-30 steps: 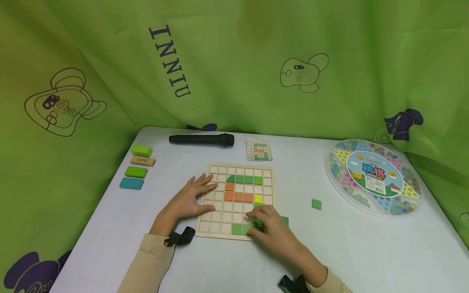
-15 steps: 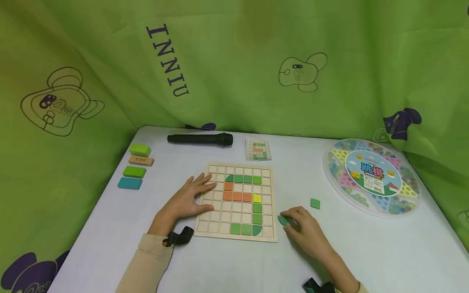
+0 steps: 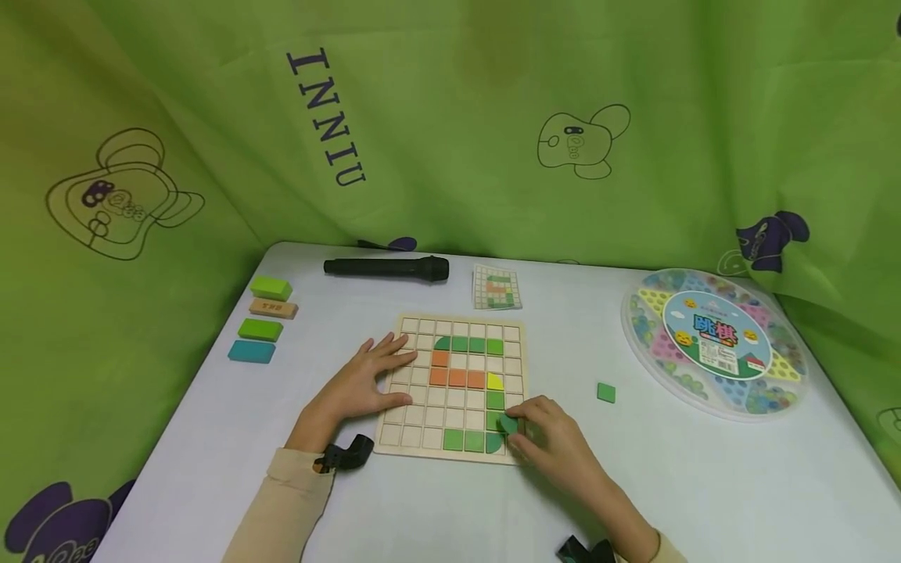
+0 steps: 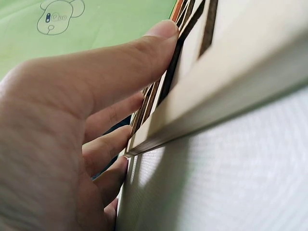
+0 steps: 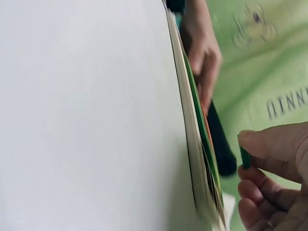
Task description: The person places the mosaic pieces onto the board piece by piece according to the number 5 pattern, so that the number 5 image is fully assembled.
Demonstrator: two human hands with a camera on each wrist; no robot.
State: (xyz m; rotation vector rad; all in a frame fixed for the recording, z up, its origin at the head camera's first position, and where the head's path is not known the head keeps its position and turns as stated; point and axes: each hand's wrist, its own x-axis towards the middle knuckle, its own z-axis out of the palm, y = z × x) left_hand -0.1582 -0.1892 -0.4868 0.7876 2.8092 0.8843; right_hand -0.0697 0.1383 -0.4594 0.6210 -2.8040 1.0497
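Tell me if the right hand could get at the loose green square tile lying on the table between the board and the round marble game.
Probably yes, once freed. The green square tile lies alone on bare table, nothing between it and the right hand. That hand is pinching another green piece over the wooden board.

A black microphone (image 3: 385,267), four coloured blocks (image 3: 263,320) and a round marble-game box (image 3: 714,341) lie on the table (image 3: 704,485).

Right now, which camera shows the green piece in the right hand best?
The head view: the green piece shows whole, pinched over the board. The right wrist view shows only its edge; the left wrist view misses it.
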